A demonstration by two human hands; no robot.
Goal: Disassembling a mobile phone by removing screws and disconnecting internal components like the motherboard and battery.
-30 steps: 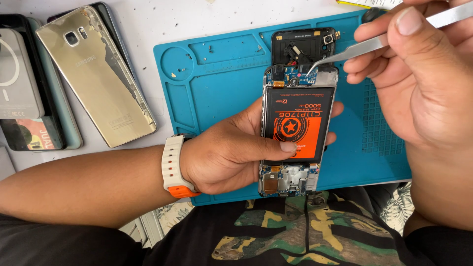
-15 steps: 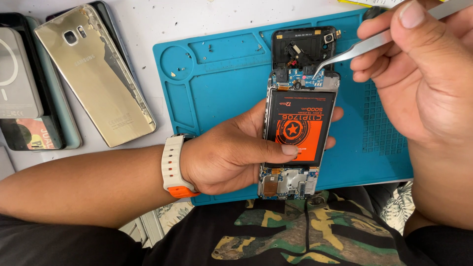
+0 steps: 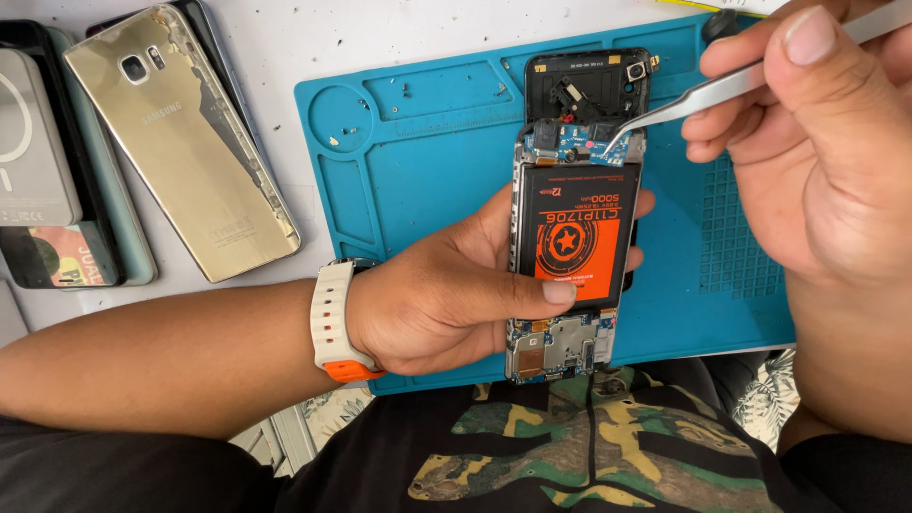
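A white tabletop [image 3: 399,38] carries my blue mat [image 3: 418,180]. My left hand [image 3: 446,294] grips the opened phone [image 3: 575,218] over it, back already off; my right hand [image 3: 817,161] pinches tweezers [image 3: 703,95] onto its far-end board, still seated.

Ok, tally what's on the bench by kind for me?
Opened phone in left hand: 1
Other phones, left side: gold phone, plus stacked ones, count unclear
Tweezers in right hand: 1
Blue mat: 1
Total: at least 4
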